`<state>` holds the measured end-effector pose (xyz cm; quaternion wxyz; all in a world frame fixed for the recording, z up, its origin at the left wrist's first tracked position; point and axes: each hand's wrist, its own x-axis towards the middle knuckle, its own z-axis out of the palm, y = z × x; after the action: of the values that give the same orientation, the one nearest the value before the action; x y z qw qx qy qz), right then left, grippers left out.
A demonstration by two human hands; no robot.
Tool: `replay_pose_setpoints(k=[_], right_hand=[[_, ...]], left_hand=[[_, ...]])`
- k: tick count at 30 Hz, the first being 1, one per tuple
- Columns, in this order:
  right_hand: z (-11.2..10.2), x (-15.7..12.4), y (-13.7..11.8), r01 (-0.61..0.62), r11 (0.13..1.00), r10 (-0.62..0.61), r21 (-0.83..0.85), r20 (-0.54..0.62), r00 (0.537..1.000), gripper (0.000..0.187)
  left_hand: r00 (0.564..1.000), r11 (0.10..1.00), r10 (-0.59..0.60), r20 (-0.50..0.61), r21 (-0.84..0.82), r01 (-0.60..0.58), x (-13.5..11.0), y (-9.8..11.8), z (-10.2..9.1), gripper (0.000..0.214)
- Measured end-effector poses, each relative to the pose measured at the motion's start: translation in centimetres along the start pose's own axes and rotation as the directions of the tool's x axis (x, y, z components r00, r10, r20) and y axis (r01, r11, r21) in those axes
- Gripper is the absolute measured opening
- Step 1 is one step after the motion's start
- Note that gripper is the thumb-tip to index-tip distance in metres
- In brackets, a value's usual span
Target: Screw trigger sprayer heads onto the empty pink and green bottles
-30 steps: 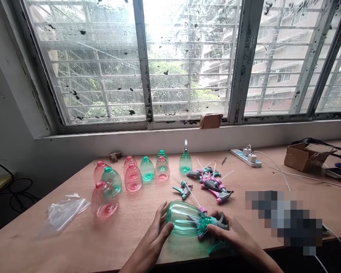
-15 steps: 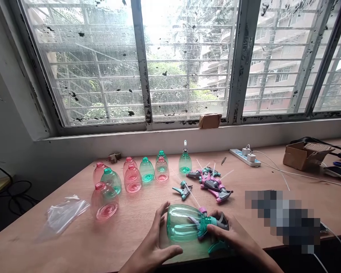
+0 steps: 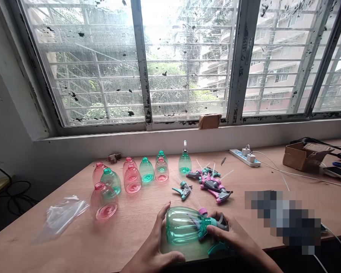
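A green translucent spray bottle [image 3: 184, 225] lies tilted on its side above the table's front edge, its base toward the left. Fingers of my right hand [image 3: 233, 231] are wrapped round the spray head [image 3: 220, 222] at its neck, which has a teal collar, a grey body and a teal trigger hanging below. My left hand [image 3: 156, 242] is spread at the bottle's base, thumb apart and low; whether its fingers touch the plastic is hard to tell. Directly behind the neck lies another spray head with a pink collar [image 3: 202, 211], seen partly through the bottle.
Several pink bottles [image 3: 132, 180] and green bottles [image 3: 146, 170] without heads stand at the left and back. One green bottle with a head [image 3: 185, 161] stands near the wall. Loose spray heads [image 3: 213, 184], a plastic bag [image 3: 64, 216], a power strip [image 3: 246, 157] and a cardboard box [image 3: 304, 157] lie around.
The fingers of my left hand have drawn closer together and shifted slightly at the bottle's base. My right hand keeps its grip, and the bottle has dipped slightly.
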<state>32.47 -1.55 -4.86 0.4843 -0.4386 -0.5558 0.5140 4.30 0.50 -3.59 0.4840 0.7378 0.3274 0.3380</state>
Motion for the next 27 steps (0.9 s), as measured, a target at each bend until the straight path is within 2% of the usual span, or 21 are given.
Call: replay_pose_setpoints(k=[3, 6, 8, 11, 13, 14, 18, 20, 22, 25, 27], right_hand=[[-0.10, 0.04, 0.19, 0.002, 1.000, -0.002, -0.024, -0.011, 1.000, 0.044], [-0.08, 0.06, 0.11, 0.002, 1.000, -0.001, -0.010, 0.009, 1.000, 0.043], [0.01, 0.04, -0.03, -0.008, 1.000, 0.007, 0.019, 0.027, 1.000, 0.043], [0.18, -0.04, -0.24, -0.019, 0.999, 0.017, 0.050, 0.030, 0.999, 0.044], [0.27, -0.11, -0.35, -0.018, 0.999, 0.017, 0.048, 0.023, 1.000, 0.044], [0.30, -0.14, -0.40, -0.019, 0.999, 0.018, 0.047, 0.023, 1.000, 0.044], [0.28, -0.15, -0.42, -0.026, 0.998, 0.024, 0.049, 0.038, 0.999, 0.044], [0.18, -0.12, -0.34, -0.023, 0.999, 0.022, 0.037, 0.036, 0.999, 0.043], [0.05, -0.10, -0.23, -0.015, 1.000, 0.015, 0.017, 0.020, 1.000, 0.043], [-0.13, -0.13, -0.10, -0.002, 1.000, 0.002, -0.024, -0.015, 1.000, 0.043], [-0.15, -0.17, -0.11, 0.000, 0.999, -0.001, -0.048, -0.027, 1.000, 0.043]], left_hand=[[0.998, 0.998, -0.041, -0.044, -0.058, 0.038, 0.41, -0.57, -0.17, 0.089], [0.998, 0.996, -0.057, -0.029, -0.071, 0.055, 0.64, -1.01, -0.42, 0.074], [0.999, 0.999, -0.034, -0.024, -0.030, 0.033, 0.52, -1.01, -0.50, 0.079], [1.000, 0.999, 0.001, -0.017, 0.035, -0.001, 0.12, -0.58, -0.38, 0.100], [1.000, 1.000, 0.002, 0.012, 0.020, -0.002, -0.06, -0.26, -0.26, 0.111], [1.000, 1.000, 0.000, 0.013, 0.000, 0.000, -0.08, -0.15, -0.23, 0.110], [0.997, 0.998, -0.055, -0.056, -0.033, 0.054, 0.16, -0.22, -0.23, 0.077], [0.996, 0.997, -0.073, -0.048, -0.013, 0.072, 0.24, -0.43, -0.19, 0.071], [0.999, 0.998, -0.031, -0.026, 0.056, 0.033, 0.14, -0.62, -0.07, 0.079], [1.000, 0.982, 0.028, -0.008, 0.188, -0.026, -0.19, -0.71, 0.13, 0.106], [1.000, 0.986, 0.023, -0.007, 0.165, -0.021, -0.27, -0.68, 0.11, 0.112]])
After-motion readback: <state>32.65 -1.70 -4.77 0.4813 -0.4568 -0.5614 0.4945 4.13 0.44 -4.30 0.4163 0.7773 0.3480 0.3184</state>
